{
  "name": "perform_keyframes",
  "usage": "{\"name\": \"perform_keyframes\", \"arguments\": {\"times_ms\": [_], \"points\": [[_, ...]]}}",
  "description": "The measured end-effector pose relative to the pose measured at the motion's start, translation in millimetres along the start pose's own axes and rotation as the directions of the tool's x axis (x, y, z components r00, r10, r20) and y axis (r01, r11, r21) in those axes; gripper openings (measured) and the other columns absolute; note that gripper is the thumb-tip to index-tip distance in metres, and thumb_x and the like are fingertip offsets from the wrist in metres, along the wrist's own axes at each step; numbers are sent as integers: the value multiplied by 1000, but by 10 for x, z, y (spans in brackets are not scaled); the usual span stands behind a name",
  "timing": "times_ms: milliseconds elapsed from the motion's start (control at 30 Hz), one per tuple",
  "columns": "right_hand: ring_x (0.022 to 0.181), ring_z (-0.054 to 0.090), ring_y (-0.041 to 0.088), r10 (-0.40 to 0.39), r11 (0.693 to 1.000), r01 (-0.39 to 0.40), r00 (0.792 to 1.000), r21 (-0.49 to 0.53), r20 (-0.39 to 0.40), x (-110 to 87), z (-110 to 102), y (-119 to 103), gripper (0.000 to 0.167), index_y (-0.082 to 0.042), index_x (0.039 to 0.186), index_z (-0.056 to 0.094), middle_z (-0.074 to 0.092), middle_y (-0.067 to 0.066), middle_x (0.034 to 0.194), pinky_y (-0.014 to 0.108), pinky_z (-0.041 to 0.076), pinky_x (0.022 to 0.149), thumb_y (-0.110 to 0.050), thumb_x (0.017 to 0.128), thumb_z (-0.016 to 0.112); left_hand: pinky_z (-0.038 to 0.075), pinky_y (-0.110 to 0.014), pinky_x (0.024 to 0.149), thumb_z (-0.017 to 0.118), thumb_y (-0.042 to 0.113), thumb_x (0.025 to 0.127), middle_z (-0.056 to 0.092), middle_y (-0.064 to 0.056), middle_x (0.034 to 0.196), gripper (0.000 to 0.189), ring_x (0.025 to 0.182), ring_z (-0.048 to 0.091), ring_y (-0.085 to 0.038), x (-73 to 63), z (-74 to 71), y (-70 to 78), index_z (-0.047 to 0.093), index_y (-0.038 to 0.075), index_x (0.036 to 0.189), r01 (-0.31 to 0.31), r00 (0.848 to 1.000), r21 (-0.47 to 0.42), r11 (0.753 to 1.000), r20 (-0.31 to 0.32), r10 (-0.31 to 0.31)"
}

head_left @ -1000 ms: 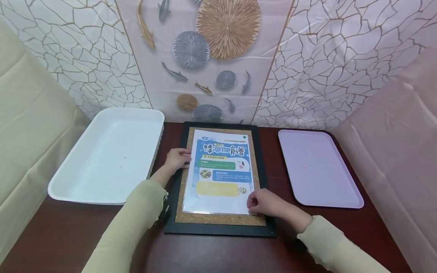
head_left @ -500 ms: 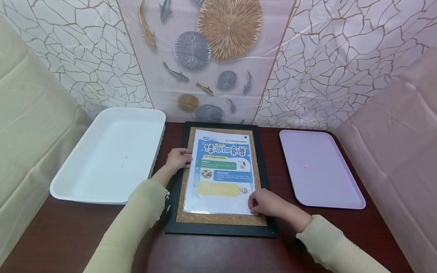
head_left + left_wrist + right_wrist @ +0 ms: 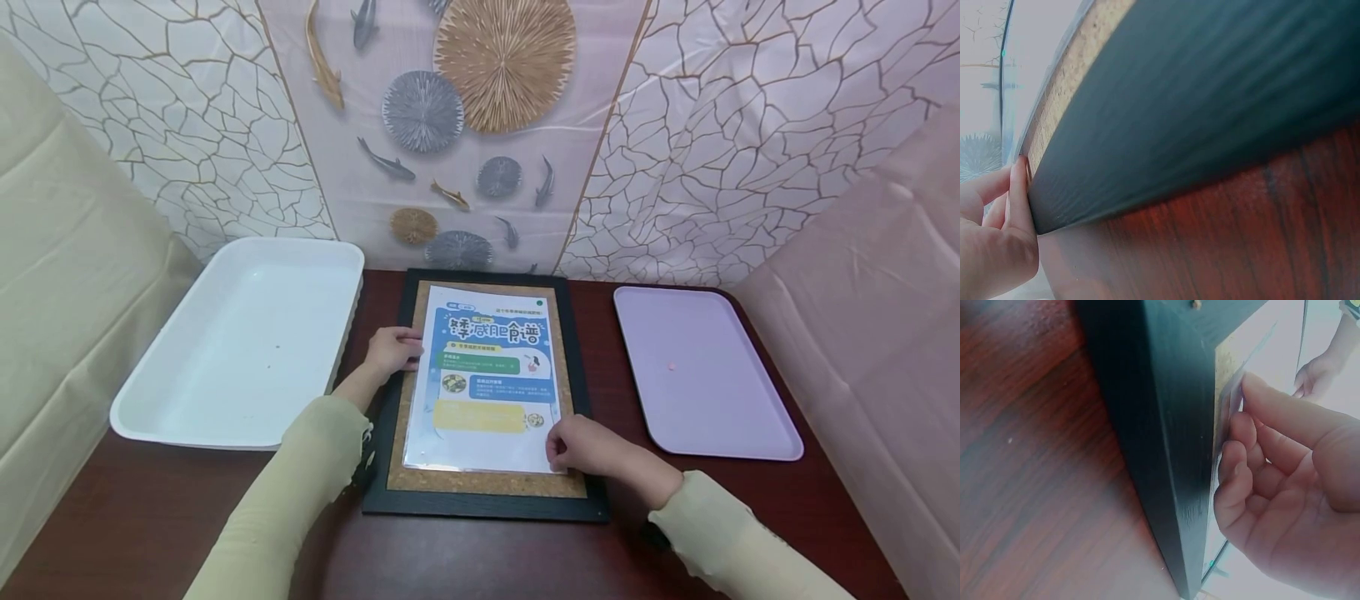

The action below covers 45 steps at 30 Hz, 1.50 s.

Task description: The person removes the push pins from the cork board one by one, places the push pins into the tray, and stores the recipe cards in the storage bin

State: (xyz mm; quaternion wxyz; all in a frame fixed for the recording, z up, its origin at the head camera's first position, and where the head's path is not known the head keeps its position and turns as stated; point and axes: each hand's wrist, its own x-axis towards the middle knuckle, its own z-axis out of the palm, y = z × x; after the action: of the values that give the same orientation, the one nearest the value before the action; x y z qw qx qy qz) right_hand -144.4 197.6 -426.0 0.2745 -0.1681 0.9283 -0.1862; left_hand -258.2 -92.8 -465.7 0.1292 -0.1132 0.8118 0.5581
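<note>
A laminated poster (image 3: pixel 495 379), printed in blue, green and yellow with Chinese lettering, lies over a cork board (image 3: pixel 487 482) with a black frame (image 3: pixel 483 503). My left hand (image 3: pixel 392 350) holds the poster's left edge at mid-height; the left wrist view has its thumb and fingertips (image 3: pixel 1017 172) together at that edge. At the lower right corner, my right hand (image 3: pixel 585 443) pinches the poster between thumb and curled fingers. In the right wrist view this hand (image 3: pixel 1285 481) is beside the frame's inner edge, the cork showing as a narrow strip.
To the left stands a deep white tray (image 3: pixel 247 350). A shallow lilac tray (image 3: pixel 705 375) lies to the right, a tiny pink speck on it. All rest on a dark red-brown wooden table (image 3: pixel 450 558). Patterned cloth (image 3: pixel 420 108) hangs close behind the board.
The view shifts very slightly. Both hands stay at the same places on the poster, and the poster keeps its position on the board.
</note>
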Motion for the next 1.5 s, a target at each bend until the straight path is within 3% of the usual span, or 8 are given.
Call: {"name": "perform_keyframes", "arguments": {"times_ms": [400, 767, 933, 1100, 1267, 1500], "points": [[59, 48, 10, -55, 998, 52, 996, 41, 73, 52, -39, 80, 17, -11, 66, 62, 52, -3, 61, 20, 38, 53, -8, 81, 69, 58, -26, 76, 59, 8, 91, 63, -16, 118, 35, 104, 65, -27, 4, 9, -4, 57, 5, 126, 10, 1000, 3, 1000, -8, -10], [58, 47, 10, -127, 988, 110, 979, 109, 160, 11, -101, 137, 16, -11, 65, 65, 54, -6, 60, 20, 38, 52, -6, 80, 70, 57, -27, 77, 60, 9, 90, 64, -15, 117, 36, 104, 65, -26, -3, -12, -8, 56, 6, 127, 2, 1000, 2, 1000, -4, -2], [60, 49, 8, -148, 978, 136, 987, 161, 67, -32, -141, 227, 11, -11, 71, 67, 56, -6, 64, 18, 41, 54, -9, 82, 68, 57, -27, 77, 59, 9, 91, 64, -16, 118, 36, 104, 65, -26, -11, -11, -4, 56, 5, 126, -4, 1000, -6, 1000, 5, 4], [65, 49, 10, -70, 973, 93, 991, 212, -114, -108, -285, 428, 7, -8, 77, 67, 60, -3, 70, 22, 43, 58, -10, 84, 67, 57, -27, 77, 60, 9, 90, 64, -15, 117, 36, 104, 65, -26, -13, -12, 2, 56, 5, 126, -4, 1000, -12, 1000, 5, 4], [68, 49, 12, 47, 971, 14, 968, 240, -247, -205, -465, 739, 10, -4, 81, 67, 62, 0, 74, 26, 43, 62, -12, 85, 65, 57, -27, 77, 60, 9, 90, 64, -15, 117, 36, 104, 65, -26, -9, -10, -3, 56, 5, 126, 2, 1000, -10, 1000, 7, -2], [67, 53, 11, 248, 937, -142, 914, 319, -322, -306, -672, 1260, 26, 9, 92, 65, 63, 1, 76, 26, 46, 58, -16, 86, 64, 58, -26, 76, 60, 8, 90, 64, -15, 116, 36, 104, 65, -26, 11, -8, -7, 56, 5, 126, 3, 1000, -9, 1000, 4, -3]]}}
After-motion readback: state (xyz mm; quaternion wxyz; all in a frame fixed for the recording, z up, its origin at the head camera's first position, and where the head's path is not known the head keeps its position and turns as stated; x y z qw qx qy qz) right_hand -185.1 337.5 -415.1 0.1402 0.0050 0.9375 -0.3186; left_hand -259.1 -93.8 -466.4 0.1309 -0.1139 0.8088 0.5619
